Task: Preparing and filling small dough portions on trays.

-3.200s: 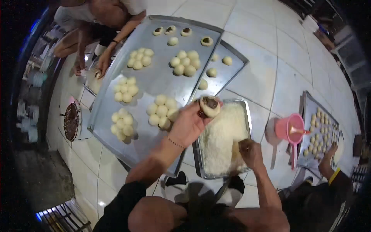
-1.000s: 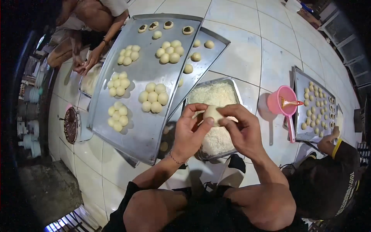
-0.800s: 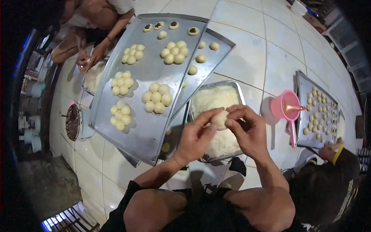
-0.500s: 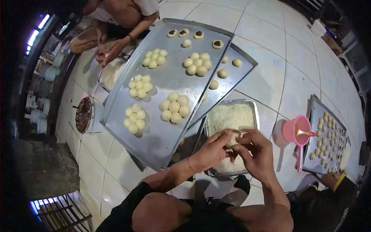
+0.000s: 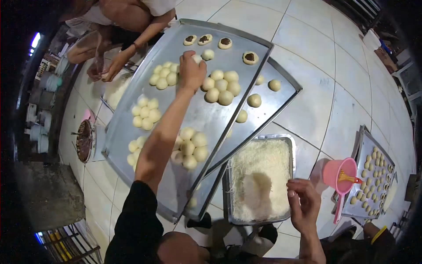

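Observation:
Over the big grey metal tray (image 5: 193, 94), my left hand (image 5: 192, 75) is closed around a pale dough ball (image 5: 196, 58). Just right of it lies another single dough ball (image 5: 208, 54). Clusters of pressed-together dough balls (image 5: 222, 86) surround my left wrist and forearm. Along the tray's far edge are flattened dough rounds (image 5: 225, 43) with dark brown filling on top. My right hand (image 5: 304, 203) hovers at the right rim of a pan of pale shreds (image 5: 259, 163), its fingers loosely curled and apart from the thumb, with nothing visible in them.
Beneath the big tray, a second tray (image 5: 281, 102) sticks out with loose dough balls. A pink dipper (image 5: 338, 174) holding a brush stands at the right, beside another tray of small balls (image 5: 373, 171). Brown filling (image 5: 84, 141) fills a bowl at left. Another person's hands (image 5: 110, 68) work at far left.
My hands, together over the shreds earlier, have parted. The left has reached forward over the big tray with a dough ball; the right has moved to the pan's right side.

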Demonstrator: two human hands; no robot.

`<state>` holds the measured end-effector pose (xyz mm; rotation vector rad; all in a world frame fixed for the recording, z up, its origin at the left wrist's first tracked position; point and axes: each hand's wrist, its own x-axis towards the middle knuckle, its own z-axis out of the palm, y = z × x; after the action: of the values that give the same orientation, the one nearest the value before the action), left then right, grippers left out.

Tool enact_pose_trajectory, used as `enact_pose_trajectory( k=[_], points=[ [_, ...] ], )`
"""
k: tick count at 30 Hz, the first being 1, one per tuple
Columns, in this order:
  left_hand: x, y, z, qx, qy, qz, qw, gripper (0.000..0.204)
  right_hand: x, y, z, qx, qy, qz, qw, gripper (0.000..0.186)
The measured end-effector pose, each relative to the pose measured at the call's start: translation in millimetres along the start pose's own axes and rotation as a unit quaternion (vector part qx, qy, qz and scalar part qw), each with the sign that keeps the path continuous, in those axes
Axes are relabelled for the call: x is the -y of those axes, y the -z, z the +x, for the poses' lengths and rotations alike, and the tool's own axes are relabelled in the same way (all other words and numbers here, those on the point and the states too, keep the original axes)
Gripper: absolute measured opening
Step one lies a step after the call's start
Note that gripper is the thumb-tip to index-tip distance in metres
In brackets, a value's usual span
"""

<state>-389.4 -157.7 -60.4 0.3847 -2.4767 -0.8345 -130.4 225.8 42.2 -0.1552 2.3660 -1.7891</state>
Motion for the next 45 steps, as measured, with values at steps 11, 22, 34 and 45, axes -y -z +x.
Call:
enact_pose_trajectory(
  k=[11,22,34,45],
  points=[
    [-57,-6,6,-0.012,-0.139,0.049,0.989,0.046,-145,12,-47,0.147,-0.01,-0.343,0.928,0.013],
    [-121,-90,23,0.227,0.019,0.026,0.973,0.029,-112,-3,-23,0.075,-0.156,-0.268,0.948,0.018],
    [-166,106,-193,0.293,0.258,-0.756,0.526,0.041,-102,-9,-29,0.08,-0.06,-0.252,0.963,0.016],
    [-127,95,-332,0.323,0.47,-0.65,0.501,0.04,-18,-33,-27,0.056,-0.07,-0.054,0.994,0.027]
  ],
)
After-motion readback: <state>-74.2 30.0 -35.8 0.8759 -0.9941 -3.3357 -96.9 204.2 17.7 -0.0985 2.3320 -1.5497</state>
